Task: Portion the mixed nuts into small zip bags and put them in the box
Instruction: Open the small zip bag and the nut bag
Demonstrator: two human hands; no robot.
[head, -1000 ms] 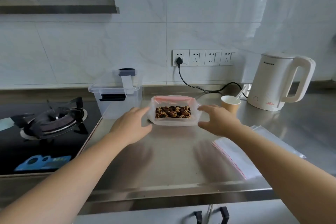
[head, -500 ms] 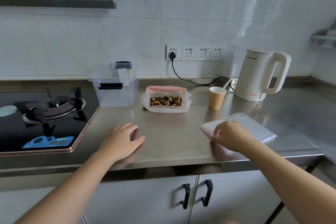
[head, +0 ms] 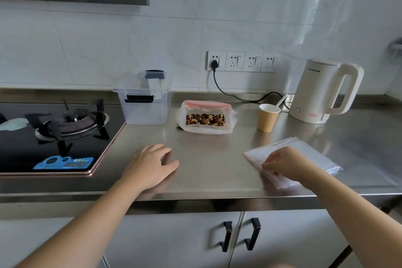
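Barely shifted since half a second back: right hand (head: 282, 164) still pinching the near corner of the zip bags (head: 304, 159) stack by the worktop (head: 213, 165) front edge, left hand (head: 150, 165) flat and relaxed. Thin, limp, slippery film, best peeled singly at the zip strip. Nuts bag (head: 205, 119) and box (head: 144, 102) toward the back edge of smooth steel, cramped between hob (head: 54, 132) and kettle (head: 322, 91).

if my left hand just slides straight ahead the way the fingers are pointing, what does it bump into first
Probably the bag of mixed nuts. The left hand lies flat on the counter, fingers aimed up and to the right across bare steel. The clear box sits left of that line. One view only, so this is a rough guess.
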